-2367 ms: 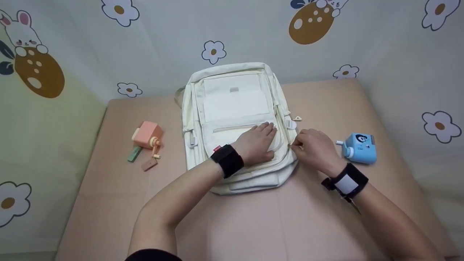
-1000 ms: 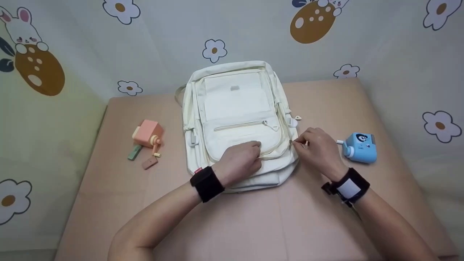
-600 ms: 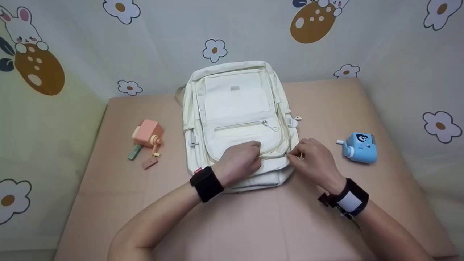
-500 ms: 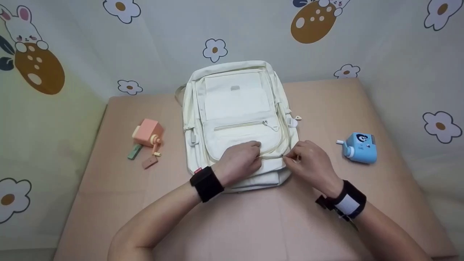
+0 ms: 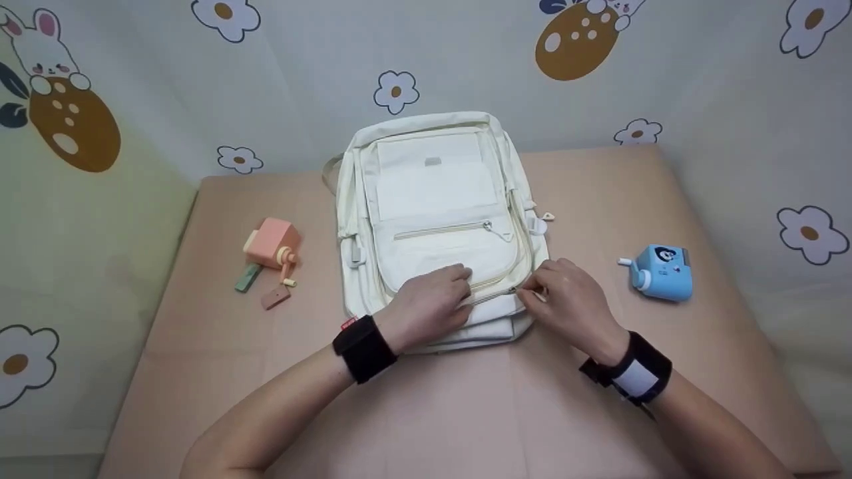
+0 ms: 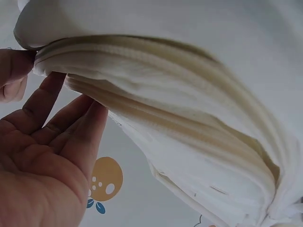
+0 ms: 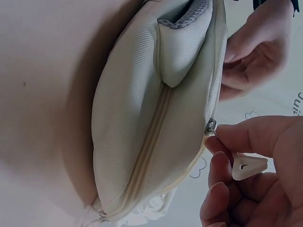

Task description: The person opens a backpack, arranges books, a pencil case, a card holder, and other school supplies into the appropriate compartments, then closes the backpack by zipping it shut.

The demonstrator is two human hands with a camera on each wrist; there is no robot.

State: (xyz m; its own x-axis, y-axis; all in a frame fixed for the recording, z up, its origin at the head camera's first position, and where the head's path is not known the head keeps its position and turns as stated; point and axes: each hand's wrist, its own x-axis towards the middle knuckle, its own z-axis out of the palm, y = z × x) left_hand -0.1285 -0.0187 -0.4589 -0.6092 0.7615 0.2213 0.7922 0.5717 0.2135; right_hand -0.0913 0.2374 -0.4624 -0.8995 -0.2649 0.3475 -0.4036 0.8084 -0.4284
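A cream backpack (image 5: 439,179) lies front side up on the table, its top away from me. My left hand (image 5: 429,303) grips the fabric edge by the front pocket's lower seam, its fingers bent. In the left wrist view, the left hand's fingers (image 6: 42,101) meet the edge of a gaping zipped seam (image 6: 156,109). At the lower right corner, my right hand (image 5: 569,303) pinches a zipper pull between thumb and finger. The right wrist view shows its metal slider (image 7: 210,125) and the pale triangular tab (image 7: 248,166) hanging among the fingers.
Left of the backpack stand a pink crank pencil sharpener (image 5: 273,243), a green block (image 5: 247,278) and a pinkish-brown block (image 5: 275,297). A blue crank pencil sharpener (image 5: 665,273) sits to the right. Patterned cloth (image 5: 319,80) hangs behind the table (image 5: 452,412).
My left hand has gone from lying flat on the front pocket to gripping its lower edge. The right hand has drawn the zipper pull down the right side and leftward around the corner.
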